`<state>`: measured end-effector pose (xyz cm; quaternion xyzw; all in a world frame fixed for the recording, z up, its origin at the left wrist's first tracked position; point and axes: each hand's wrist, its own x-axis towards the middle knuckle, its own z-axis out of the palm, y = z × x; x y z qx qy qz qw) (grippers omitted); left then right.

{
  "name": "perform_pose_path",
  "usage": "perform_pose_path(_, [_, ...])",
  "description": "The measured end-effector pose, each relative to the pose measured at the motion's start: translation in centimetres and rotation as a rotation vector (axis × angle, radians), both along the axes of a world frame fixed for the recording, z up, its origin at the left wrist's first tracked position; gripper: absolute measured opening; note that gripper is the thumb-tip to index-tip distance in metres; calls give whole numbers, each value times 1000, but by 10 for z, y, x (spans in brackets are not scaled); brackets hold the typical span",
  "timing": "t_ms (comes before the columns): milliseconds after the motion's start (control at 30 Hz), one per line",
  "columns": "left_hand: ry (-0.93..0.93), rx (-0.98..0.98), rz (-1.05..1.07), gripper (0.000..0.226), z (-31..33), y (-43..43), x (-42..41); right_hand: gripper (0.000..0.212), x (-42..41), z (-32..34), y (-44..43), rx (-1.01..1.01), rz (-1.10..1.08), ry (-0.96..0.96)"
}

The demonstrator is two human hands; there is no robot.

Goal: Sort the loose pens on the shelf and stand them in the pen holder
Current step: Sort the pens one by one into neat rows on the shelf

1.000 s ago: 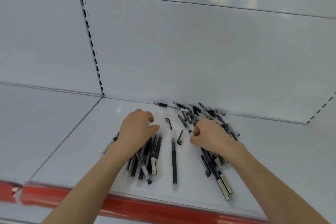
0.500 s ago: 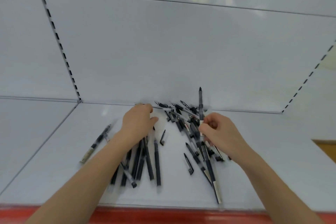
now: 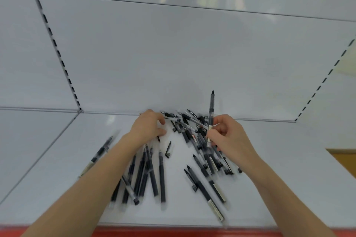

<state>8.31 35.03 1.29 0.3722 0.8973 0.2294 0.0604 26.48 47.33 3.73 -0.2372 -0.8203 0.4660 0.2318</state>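
Several loose black pens (image 3: 150,175) lie scattered on the white shelf (image 3: 57,188), in a fan under my left forearm and a heap (image 3: 194,136) by the back wall. My right hand (image 3: 229,138) pinches one black pen (image 3: 211,109) and holds it upright, tip up, above the heap. My left hand (image 3: 148,128) rests knuckles-up over pens near the back wall, fingers curled; I cannot see whether it holds one. A loose pen cap (image 3: 168,149) lies between the hands. No pen holder is in view.
A single pen (image 3: 98,155) lies apart to the left. The white back panel (image 3: 173,59) has slotted uprights at left and right. A red strip (image 3: 154,232) runs along the shelf's front edge. A brown surface (image 3: 344,159) shows at the far right.
My right hand has lifted one pen out of the heap and turned it upright. My left hand has shifted toward the back wall. The camera has panned right.
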Motion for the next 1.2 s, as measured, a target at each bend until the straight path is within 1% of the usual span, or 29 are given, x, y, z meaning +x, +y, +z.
perform_pose_path(100, [10, 37, -11, 21, -1, -1, 1, 14, 0, -2, -2, -31, 29, -24])
perform_pose_path(200, [44, 81, -10, 14, -3, -1, 0, 9, -1, -1, -3, -21, 36, -34])
perform_pose_path(333, [80, -21, -48, 19, -3, -1, 0, 2, -1, -1, -4, -41, 59, -37])
perform_pose_path(367, [87, -16, -47, 20, -3, -1, 2, 1, 0, -1, -5, -50, 62, -29])
perform_pose_path(400, [89, 33, -35, 19, -1, -1, 4, 2, 1, 0, -7, -56, 61, -18])
perform_pose_path(467, [20, 262, 28, 14, 7, -2, 10, 2, 3, 5, -10, -63, 63, 4])
perform_pose_path(500, [-90, 410, 64, 14, 15, -4, 13, 5, 4, 8, -13, -59, 70, 20])
perform_pose_path(533, [-276, 580, 84, 17, 24, -7, 18, 10, 6, 12, -15, -54, 89, 38])
perform_pose_path(600, [-765, 903, 54, 23, 42, -15, 31, 17, 11, 19, -24, -63, 142, 90])
perform_pose_path(633, [-956, 1020, 30, 22, 50, -19, 37, 18, 14, 22, -29, -72, 169, 121])
perform_pose_path(667, [-1080, 1103, 11, 18, 56, -23, 42, 14, 18, 25, -35, -76, 193, 152])
perform_pose_path(733, [-1191, 1217, 4, 9, 63, -29, 53, 10, 25, 27, -47, -49, 228, 192])
perform_pose_path(833, [-1196, 1306, 30, 4, 65, -35, 62, 15, 29, 26, -61, -3, 286, 211])
perform_pose_path(933, [-1137, 1338, 42, 3, 66, -39, 66, 26, 30, 23, -69, 21, 293, 195])
perform_pose_path(1000, [-1091, 1352, 41, 3, 65, -40, 67, 29, 30, 21, -72, 25, 299, 183])
perform_pose_path(1067, [-1064, 1365, 34, 6, 64, -41, 70, 26, 29, 22, -74, 26, 296, 175])
perform_pose_path(1100, [-1054, 1366, 33, 6, 64, -41, 72, 21, 28, 23, -75, 14, 288, 173])
perform_pose_path(1133, [-1042, 1365, 31, 6, 63, -40, 74, 16, 27, 24, -76, -11, 281, 174])
perform_pose_path(1200, [-988, 1358, 25, 2, 62, -40, 77, 14, 27, 25, -78, -69, 271, 188])
